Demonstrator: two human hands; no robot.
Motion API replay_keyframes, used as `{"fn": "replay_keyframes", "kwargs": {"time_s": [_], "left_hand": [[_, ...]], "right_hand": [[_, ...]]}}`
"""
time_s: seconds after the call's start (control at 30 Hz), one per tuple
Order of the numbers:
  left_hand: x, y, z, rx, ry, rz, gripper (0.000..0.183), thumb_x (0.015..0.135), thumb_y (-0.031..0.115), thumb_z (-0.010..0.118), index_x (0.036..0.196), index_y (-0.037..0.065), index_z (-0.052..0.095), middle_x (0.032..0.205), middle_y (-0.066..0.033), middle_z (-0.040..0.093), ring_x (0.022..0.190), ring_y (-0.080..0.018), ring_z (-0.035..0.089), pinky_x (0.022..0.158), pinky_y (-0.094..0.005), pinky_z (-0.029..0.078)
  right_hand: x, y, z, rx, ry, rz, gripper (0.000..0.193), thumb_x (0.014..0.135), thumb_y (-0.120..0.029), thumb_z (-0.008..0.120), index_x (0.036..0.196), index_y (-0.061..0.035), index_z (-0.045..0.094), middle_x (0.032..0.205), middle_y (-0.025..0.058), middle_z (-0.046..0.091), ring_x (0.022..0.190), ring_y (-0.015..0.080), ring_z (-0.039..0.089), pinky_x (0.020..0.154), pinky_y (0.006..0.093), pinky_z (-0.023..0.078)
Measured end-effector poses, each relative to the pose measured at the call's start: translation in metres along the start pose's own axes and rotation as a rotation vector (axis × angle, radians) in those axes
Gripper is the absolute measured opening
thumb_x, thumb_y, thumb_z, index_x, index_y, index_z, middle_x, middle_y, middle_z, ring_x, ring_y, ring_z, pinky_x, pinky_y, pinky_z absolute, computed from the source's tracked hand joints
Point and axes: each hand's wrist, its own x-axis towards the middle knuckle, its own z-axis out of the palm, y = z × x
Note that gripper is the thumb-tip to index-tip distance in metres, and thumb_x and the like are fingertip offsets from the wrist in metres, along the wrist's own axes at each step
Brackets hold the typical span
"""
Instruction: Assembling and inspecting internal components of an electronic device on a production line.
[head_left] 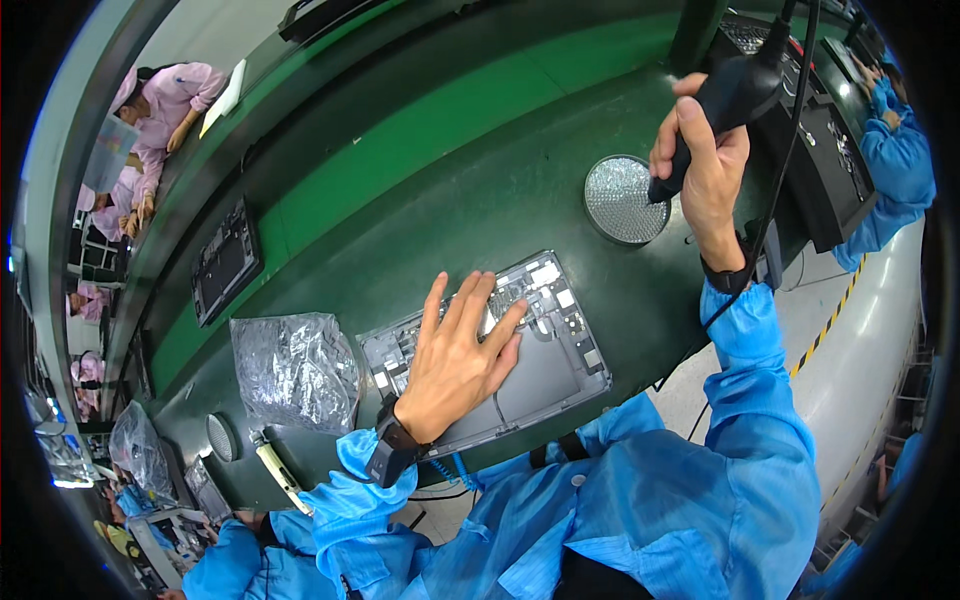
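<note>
An opened laptop base (550, 378) lies on the green bench in front of me, its circuit board showing along the far side. Across its inner parts rests my left hand (455, 352), fingers spread and holding nothing; it hides part of the board. My right hand (712, 175) is wrapped round a black corded electric screwdriver (735, 95). The tool points down, its tip at the right side of a round dish (618, 240) with a fine silvery grid. Whether a screw sits on the tip is too small to tell.
A crumpled silver antistatic bag (297, 370) lies left of the laptop base, another laptop base (226, 262) beyond it. Further left are a smaller round dish (221, 437) and a pale-yellow-handled tool (279, 470). A black tray (822, 165) and hanging cable are right. Co-workers sit around.
</note>
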Motion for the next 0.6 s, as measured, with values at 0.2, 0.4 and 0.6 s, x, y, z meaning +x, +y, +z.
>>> {"fn": "replay_keyframes", "kwargs": {"time_s": [0.2,0.4,0.6], "left_hand": [[-0.002,0.000,0.001,0.009,-0.009,-0.014,0.046,0.091,0.017,0.081,0.137,0.015,0.075,0.146,-0.0250,0.061,0.136,-0.0415,0.063,0.125,-0.0628,0.037],[-0.001,-0.001,0.002,-0.001,-0.014,-0.017,0.048,0.090,0.016,0.082,0.137,0.015,0.075,0.146,-0.0245,0.061,0.137,-0.0414,0.062,0.125,-0.0633,0.037],[-0.002,0.001,0.002,-0.001,-0.019,-0.025,0.048,0.090,0.017,0.082,0.138,0.015,0.074,0.147,-0.0242,0.060,0.138,-0.0413,0.061,0.125,-0.0639,0.036]], "right_hand": [[-0.001,0.024,-0.006,0.031,0.082,-0.035,0.017,0.109,-0.018,0.071,0.107,-0.0025,0.066,0.065,0.0021,0.061,0.050,0.0087,0.055,0.049,0.0251,0.042],[0.001,0.032,0.002,0.036,0.044,-0.018,0.017,0.110,-0.018,0.070,0.106,-0.0026,0.065,0.066,0.0012,0.062,0.051,0.0082,0.055,0.049,0.0248,0.042],[-0.005,0.034,0.010,0.060,0.032,0.007,0.016,0.110,-0.017,0.070,0.107,-0.0031,0.065,0.065,0.0007,0.062,0.050,0.0079,0.054,0.049,0.0252,0.042]]}}
